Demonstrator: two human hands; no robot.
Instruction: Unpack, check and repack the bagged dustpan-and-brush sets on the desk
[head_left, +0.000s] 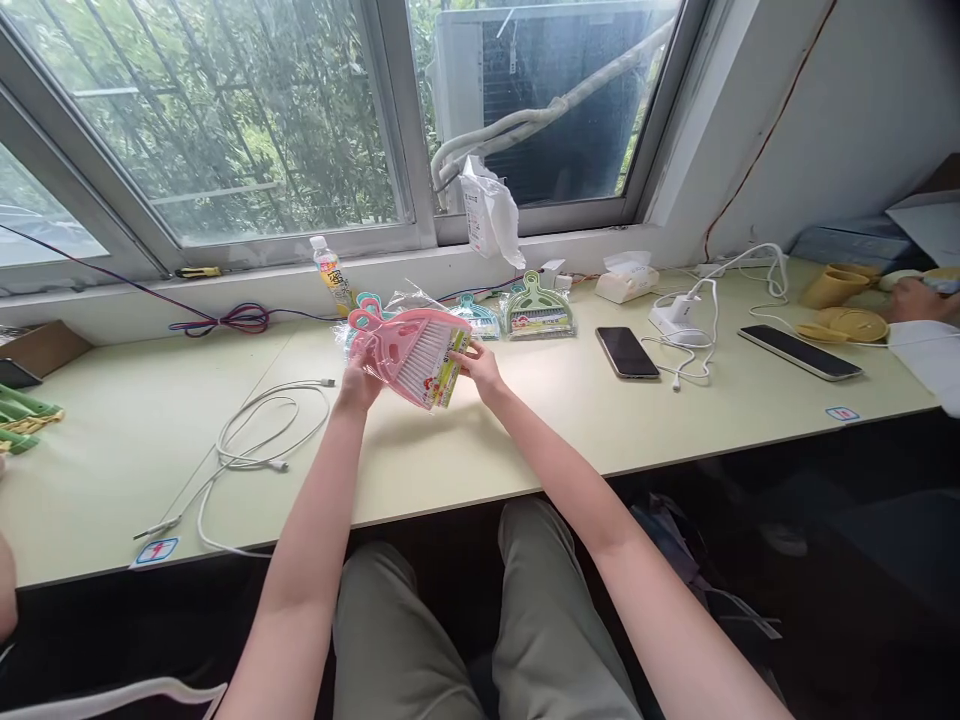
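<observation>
A pink dustpan and brush set [411, 352] in clear plastic is held tilted above the table, with a teal handle showing behind its top left. My left hand [360, 378] is closed on its left side near the handle. My right hand [480, 366] grips its right edge by the green and white label. Behind it, a blue packaged set [480, 318] and a green packaged set [537, 310] rest at the back of the table. Some of my fingers are hidden behind the package.
On the table [420, 470] are a coiled white cable [225, 455], a bottle [332, 276], a tissue pack [627, 278], a black phone [628, 352], a white charger [679, 318] and another phone [799, 352]. Other people's hands show at the far left and right edges.
</observation>
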